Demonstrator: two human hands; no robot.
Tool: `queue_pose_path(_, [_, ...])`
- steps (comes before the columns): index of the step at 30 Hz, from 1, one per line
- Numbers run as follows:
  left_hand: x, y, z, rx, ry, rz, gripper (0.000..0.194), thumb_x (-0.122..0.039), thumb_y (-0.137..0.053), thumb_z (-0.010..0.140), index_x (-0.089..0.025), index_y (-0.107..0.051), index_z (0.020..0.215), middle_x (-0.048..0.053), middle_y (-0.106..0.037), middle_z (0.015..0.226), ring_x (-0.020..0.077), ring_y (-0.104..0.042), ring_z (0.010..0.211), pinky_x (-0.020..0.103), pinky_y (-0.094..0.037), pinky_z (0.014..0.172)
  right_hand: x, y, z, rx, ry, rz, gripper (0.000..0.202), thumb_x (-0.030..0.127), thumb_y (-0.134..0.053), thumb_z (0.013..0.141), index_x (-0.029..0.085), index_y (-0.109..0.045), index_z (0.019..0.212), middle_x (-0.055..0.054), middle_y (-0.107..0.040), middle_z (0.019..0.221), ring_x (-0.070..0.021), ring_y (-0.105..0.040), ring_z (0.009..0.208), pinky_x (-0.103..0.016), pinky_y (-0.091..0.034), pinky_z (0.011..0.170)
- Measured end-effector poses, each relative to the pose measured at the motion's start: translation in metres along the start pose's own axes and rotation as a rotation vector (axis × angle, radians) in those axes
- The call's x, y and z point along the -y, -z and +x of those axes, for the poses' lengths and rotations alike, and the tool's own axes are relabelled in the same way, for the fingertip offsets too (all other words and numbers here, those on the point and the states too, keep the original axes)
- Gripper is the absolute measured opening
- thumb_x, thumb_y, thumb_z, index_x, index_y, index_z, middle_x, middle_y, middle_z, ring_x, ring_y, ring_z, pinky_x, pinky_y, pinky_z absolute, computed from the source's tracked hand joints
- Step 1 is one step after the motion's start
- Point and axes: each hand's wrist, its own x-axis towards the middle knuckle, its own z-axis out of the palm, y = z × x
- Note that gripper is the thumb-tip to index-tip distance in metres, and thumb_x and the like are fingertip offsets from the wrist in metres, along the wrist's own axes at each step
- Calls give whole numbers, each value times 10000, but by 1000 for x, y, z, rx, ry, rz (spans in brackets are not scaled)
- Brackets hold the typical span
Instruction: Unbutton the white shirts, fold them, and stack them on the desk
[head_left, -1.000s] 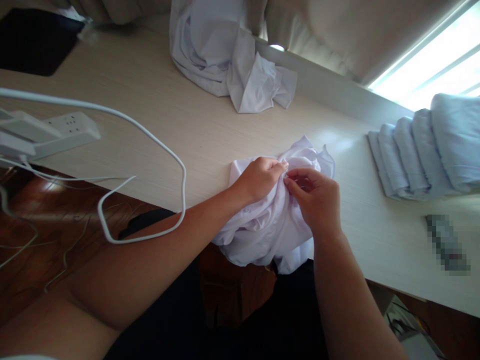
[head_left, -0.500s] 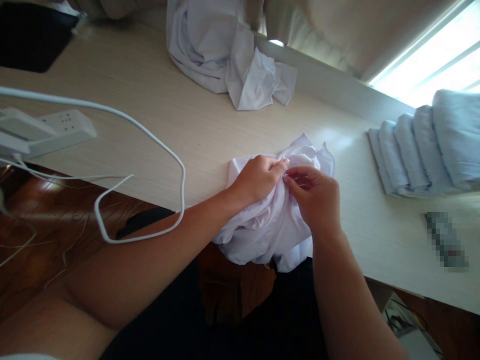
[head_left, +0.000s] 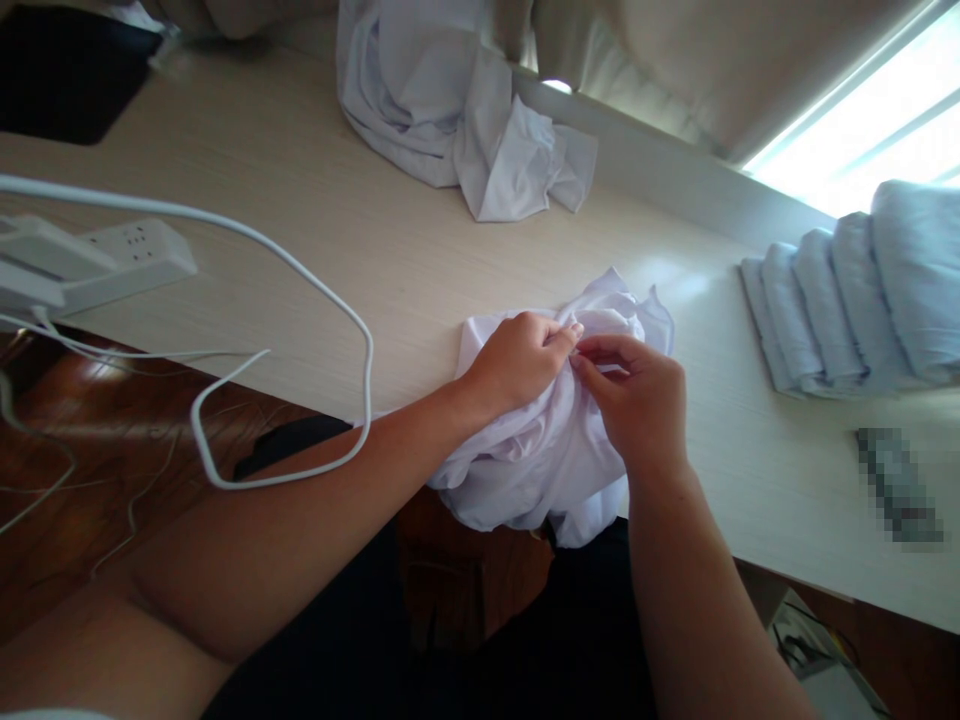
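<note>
A crumpled white cloth garment [head_left: 525, 470] lies at the table's front edge, part of it hanging over. My left hand [head_left: 521, 360] rests on it with fingers closed, pinching the fabric near the middle. Right beside it, my right hand [head_left: 630, 390] has its thumb and index finger pinched on the same spot of the cloth. The fingertips of both hands nearly touch. Whatever small detail lies between them is too small to make out.
Folded light cloths [head_left: 855, 310] stand in a row at the right, with a blurred dark object [head_left: 898, 485] nearer. More white fabric [head_left: 427, 100] lies at the back. A power strip [head_left: 127, 255], a looping white cable [head_left: 300, 265] and a black item [head_left: 67, 75] are at left.
The whole view has shifted very slightly. Both hands keep their pinch on the cloth, with barely visible finger movement.
</note>
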Motion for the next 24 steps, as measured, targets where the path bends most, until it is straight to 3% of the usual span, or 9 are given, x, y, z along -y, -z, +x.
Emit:
queue_pose_path(9, [0,2,0,45,48,-125,475,-471,-445,903,-205,-282,545,-40,-272,535,96,-277,521,280,-203,523,0,2,0,-10,17,-9,151,246,-648,834,209,-724,960,-33,-728,893,-183,-691,753,-339,-570,698])
queue_pose_path(24, [5,-4,0,64,88,-189,484,-516,-449,892,-198,-351,540,-33,-328,537,100,-310,529,275,-234,527,3,1,0,-11,44,8,136,236,-642,837,196,-725,938,-40,-695,916,-174,-677,769,-345,-589,743])
